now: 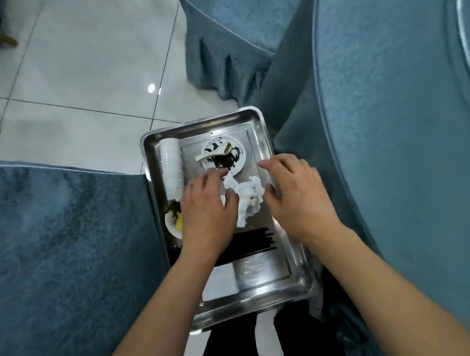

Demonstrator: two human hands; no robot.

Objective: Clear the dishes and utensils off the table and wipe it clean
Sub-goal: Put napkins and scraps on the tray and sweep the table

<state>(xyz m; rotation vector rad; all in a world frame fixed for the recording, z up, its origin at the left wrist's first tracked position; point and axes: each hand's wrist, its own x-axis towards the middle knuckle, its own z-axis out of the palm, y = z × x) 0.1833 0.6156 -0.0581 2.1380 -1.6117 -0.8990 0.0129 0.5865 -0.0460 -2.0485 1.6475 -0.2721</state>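
Both hands over tray [262, 141], sorting cleared dishes.

My left hand [206, 211] and right hand [294, 191] hover with fingers loosely spread, no grip on anything; crumpled napkin [247, 199] lies between them, the left thumb touching it. Dirty plate [225, 154] just beyond my fingertips, cup stack [172, 167] beyond-left, chopsticks [248, 243] under my wrists. Best to bunch the napkin inward from both sides, keep off the plate. Tabletop [399, 117] to my right looks cleared.

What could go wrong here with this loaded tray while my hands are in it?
The steel tray appears to jut past the chair edge; pressing its near end might tip it. The cup stack lies on its side and could roll. The left hand might smear sauce from the dirty plate.
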